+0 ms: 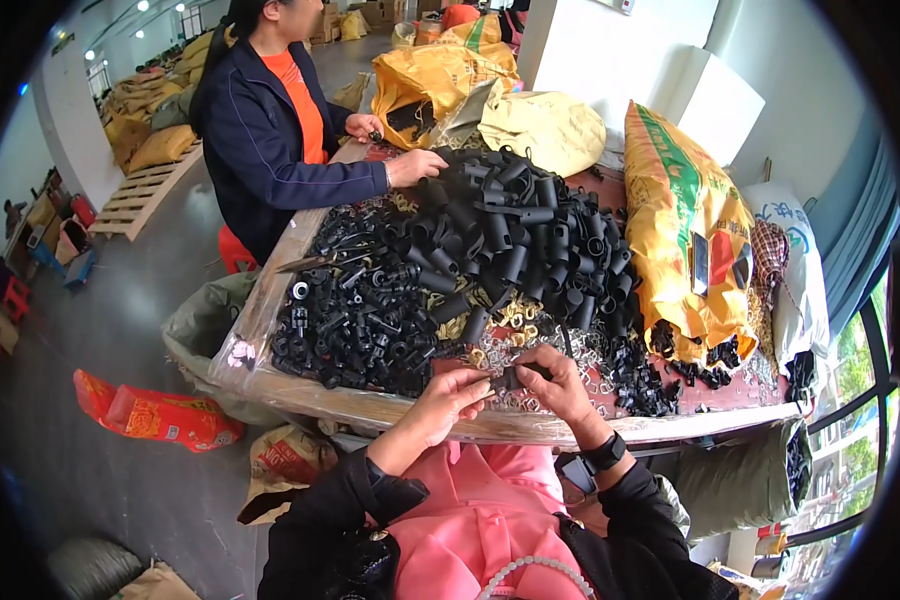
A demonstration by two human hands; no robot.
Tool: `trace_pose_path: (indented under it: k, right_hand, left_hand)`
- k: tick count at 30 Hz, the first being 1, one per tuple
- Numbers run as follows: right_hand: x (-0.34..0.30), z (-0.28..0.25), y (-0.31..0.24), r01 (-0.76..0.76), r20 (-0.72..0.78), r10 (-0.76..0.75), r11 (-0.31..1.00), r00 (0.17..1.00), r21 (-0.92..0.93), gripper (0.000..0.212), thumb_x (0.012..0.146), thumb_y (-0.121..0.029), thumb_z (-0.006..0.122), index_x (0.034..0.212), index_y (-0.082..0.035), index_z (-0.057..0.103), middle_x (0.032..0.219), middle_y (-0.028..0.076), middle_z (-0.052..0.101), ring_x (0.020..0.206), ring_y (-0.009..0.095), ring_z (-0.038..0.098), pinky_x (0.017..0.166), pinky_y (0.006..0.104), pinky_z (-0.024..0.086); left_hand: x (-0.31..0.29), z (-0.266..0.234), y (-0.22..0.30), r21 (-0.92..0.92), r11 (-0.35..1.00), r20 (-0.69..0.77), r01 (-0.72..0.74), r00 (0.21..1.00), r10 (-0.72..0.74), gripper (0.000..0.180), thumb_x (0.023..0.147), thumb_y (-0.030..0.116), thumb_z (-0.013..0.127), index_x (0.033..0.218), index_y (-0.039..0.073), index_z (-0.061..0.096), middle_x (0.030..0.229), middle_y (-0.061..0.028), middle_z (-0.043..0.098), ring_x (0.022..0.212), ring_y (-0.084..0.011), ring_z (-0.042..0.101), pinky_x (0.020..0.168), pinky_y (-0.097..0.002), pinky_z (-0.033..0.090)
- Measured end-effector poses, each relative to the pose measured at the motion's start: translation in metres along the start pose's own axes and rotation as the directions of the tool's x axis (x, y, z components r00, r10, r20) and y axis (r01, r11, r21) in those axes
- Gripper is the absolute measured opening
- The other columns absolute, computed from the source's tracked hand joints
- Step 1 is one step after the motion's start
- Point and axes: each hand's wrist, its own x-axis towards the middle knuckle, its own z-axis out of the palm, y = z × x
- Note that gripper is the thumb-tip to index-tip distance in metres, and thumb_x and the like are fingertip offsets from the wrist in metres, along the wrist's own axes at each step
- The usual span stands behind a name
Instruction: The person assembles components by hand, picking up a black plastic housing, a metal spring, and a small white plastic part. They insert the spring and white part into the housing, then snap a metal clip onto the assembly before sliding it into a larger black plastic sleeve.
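Note:
Close to the table's front edge, my left hand (452,402) and my right hand (558,386) almost meet. A small black plastic part (507,379) lies between them, pinched by my right thumb and fingers. My left fingertips are pressed together beside it, on a small thin piece too tiny to name. Just beyond my hands are scattered small metal rings (515,318), gold and silver. Behind those rises a heap of black plastic tubes (510,225). Small black fittings (360,320) are piled to the left of my hands.
Across the table's left corner a co-worker (280,130) reaches into the heap. A yellow woven sack (685,240) spills black parts at the right, beside a white sack (795,260). Other sacks (440,85) stand at the back. A red bag (160,412) lies lower left.

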Motion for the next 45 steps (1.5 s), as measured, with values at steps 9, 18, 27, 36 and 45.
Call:
trace_pose_path:
  k: [9,18,27,36,45]
  right_hand:
    - [-0.005,0.007,-0.008,-0.036,-0.236,0.059,0.994,0.97,0.099,0.017,0.068,-0.004,0.058,0.084,-0.001,0.052,0.076,0.005,0.051,0.065,0.011,0.049,0.06,0.0232,0.04]
    - [-0.01,0.015,-0.018,0.209,-0.134,-0.218,0.975,0.967,-0.08,0.016,0.069,-0.006,0.058,0.082,-0.002,0.051,0.077,0.004,0.051,0.071,0.013,0.049,0.063,0.0243,0.04]
    - [-0.021,0.019,-0.031,0.269,-0.148,-0.31,0.932,0.939,-0.243,0.019,0.069,-0.006,0.059,0.085,-0.001,0.05,0.08,0.009,0.05,0.071,0.021,0.05,0.062,0.0283,0.041]
    - [-0.019,0.028,-0.014,0.163,-0.161,-0.165,0.986,0.973,-0.026,0.026,0.077,-0.017,0.056,0.096,-0.001,0.049,0.086,0.007,0.047,0.082,0.015,0.047,0.072,0.0255,0.038]
    - [-0.029,0.029,-0.006,0.161,-0.048,-0.163,0.986,0.986,-0.047,0.039,0.08,-0.021,0.055,0.11,0.0,0.044,0.091,0.009,0.045,0.086,0.017,0.046,0.077,0.0266,0.038]
  left_hand:
    - [0.001,0.0,-0.001,0.009,1.0,0.061,-0.01,0.998,0.009,0.024,0.081,0.016,0.054,0.1,0.003,0.053,0.077,0.0009,0.055,0.061,-0.0037,0.046,0.053,-0.0151,0.037]
    - [0.0,0.003,0.002,0.069,0.997,0.059,-0.019,0.998,0.015,0.026,0.08,0.017,0.056,0.102,0.003,0.053,0.079,0.0017,0.054,0.063,-0.0029,0.046,0.055,-0.0151,0.038]
    - [-0.003,0.007,0.001,0.081,0.996,-0.001,-0.033,0.999,0.033,0.023,0.079,0.013,0.056,0.1,0.002,0.056,0.08,0.0013,0.055,0.062,-0.0042,0.047,0.053,-0.0165,0.037]
    - [-0.005,0.012,0.026,0.293,0.954,0.046,-0.066,0.997,0.055,0.024,0.079,0.011,0.055,0.102,0.003,0.056,0.076,0.0015,0.055,0.06,-0.0037,0.047,0.051,-0.0159,0.037]
    - [-0.005,0.008,0.018,0.189,0.981,-0.056,0.048,0.998,-0.038,0.025,0.08,0.017,0.055,0.099,0.0,0.056,0.072,0.0004,0.055,0.056,-0.0038,0.048,0.051,-0.0157,0.04]
